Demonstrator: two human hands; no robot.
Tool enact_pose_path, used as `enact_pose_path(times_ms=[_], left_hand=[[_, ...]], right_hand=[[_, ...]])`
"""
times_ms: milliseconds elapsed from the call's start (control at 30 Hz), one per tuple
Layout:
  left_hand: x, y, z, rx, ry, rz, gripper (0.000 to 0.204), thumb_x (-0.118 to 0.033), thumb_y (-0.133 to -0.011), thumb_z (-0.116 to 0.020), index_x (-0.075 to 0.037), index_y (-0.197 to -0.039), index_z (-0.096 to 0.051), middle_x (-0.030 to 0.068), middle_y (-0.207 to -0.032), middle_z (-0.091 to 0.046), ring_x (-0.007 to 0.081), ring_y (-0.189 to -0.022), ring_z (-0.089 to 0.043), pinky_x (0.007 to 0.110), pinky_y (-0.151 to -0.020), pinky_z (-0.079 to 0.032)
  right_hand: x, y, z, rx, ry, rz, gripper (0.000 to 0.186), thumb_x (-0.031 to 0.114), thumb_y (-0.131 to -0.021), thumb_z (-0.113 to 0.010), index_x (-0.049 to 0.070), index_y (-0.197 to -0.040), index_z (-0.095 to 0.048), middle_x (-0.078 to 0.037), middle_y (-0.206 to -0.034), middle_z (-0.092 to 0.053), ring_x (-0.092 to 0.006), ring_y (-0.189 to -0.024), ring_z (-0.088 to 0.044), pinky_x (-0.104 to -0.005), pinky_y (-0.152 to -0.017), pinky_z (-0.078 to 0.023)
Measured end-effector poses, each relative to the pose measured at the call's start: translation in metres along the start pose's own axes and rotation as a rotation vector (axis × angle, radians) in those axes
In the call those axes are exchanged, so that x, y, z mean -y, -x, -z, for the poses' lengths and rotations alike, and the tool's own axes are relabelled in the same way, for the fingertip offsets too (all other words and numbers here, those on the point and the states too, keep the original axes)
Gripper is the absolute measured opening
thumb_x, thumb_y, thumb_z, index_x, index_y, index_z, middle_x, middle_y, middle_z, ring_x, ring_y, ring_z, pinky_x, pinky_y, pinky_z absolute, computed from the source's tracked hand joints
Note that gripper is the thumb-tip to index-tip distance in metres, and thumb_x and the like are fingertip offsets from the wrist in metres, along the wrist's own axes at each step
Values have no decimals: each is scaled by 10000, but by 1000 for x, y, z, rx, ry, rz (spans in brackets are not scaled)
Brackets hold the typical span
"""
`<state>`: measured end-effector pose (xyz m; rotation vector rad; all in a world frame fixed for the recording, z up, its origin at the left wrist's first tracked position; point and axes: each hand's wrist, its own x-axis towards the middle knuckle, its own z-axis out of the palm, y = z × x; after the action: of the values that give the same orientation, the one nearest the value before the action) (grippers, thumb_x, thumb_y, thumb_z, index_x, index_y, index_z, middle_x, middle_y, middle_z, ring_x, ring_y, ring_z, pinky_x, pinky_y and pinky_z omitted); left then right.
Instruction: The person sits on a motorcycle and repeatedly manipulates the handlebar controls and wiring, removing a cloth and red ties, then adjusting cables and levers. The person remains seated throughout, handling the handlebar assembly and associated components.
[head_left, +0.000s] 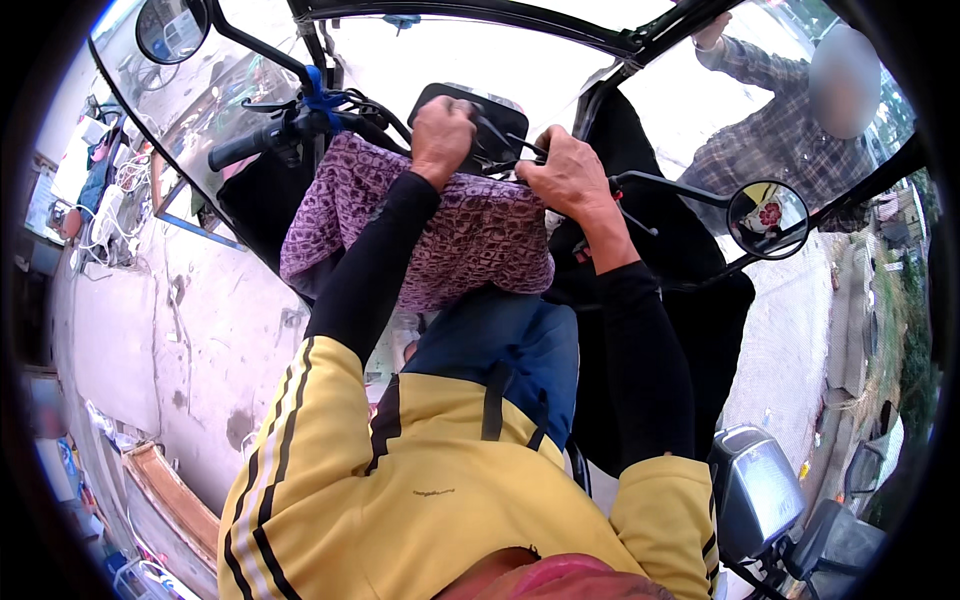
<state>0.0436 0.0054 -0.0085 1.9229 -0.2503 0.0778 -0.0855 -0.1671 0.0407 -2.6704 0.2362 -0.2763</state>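
A: What is closest?
B: The yellow jacket at 6 o'clock. Past it, toward 12, are blue trousers and a purple patterned cloth, draped over the front.
A: And the hands?
B: The left hand is at 12 o'clock, the right hand at 1.
A: Are they holding on?
B: The right thumb and fingers look pinched on the dark wires, which sit between both hands, just past the cloth. The left fingers curl in, but they're blurry, so I can't tell if they grip.
A: What could go wrong?
B: A hard tug could pull a wire loose. If the pinch slips, a wire could drop and catch in the cloth.
A: What's farther off?
B: A flat black panel behind the wires, a handlebar grip at 10 o'clock, and outside, at 2, a person in a checked shirt.
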Motion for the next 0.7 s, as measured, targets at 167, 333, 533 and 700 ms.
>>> enact_pose_path(times_ms=[167,333,533,700], left_hand=[[-8,28,3,-76,671,165,223,-218,-1135,-565,-8,-1122,-637,53,-903,-705,174,-739,-700,310,-678,-614],[-5,31,14,-81,833,219,143,-153,-1106,-592,-17,-1130,-628,57,-918,-694,189,-789,-715,348,-713,-649],[-15,50,23,255,-264,-291,217,-191,-1019,-738,13,-1084,-771,125,-899,-781,196,-742,-722,341,-684,-567],[-19,62,26,-53,422,-136,223,-217,-1092,-678,-5,-1068,-746,43,-831,-692,122,-709,-657,282,-612,-578]], right_hand=[[-10,-2,-5,-55,-19,33,462,394,-905,-760,-31,-1081,-719,-249,-984,-762,-415,-992,-745,-463,-909,-576],[-7,-4,-6,-68,-27,64,392,368,-984,-691,-23,-968,-716,-242,-934,-758,-438,-941,-736,-502,-885,-568],[-4,-3,-9,-171,-42,-34,398,373,-1084,-581,-15,-1047,-663,-276,-959,-751,-483,-974,-723,-547,-879,-553],[-8,-3,-11,-153,-69,-26,368,350,-1115,-537,-7,-1135,-624,-286,-972,-748,-490,-974,-720,-553,-877,-550]])
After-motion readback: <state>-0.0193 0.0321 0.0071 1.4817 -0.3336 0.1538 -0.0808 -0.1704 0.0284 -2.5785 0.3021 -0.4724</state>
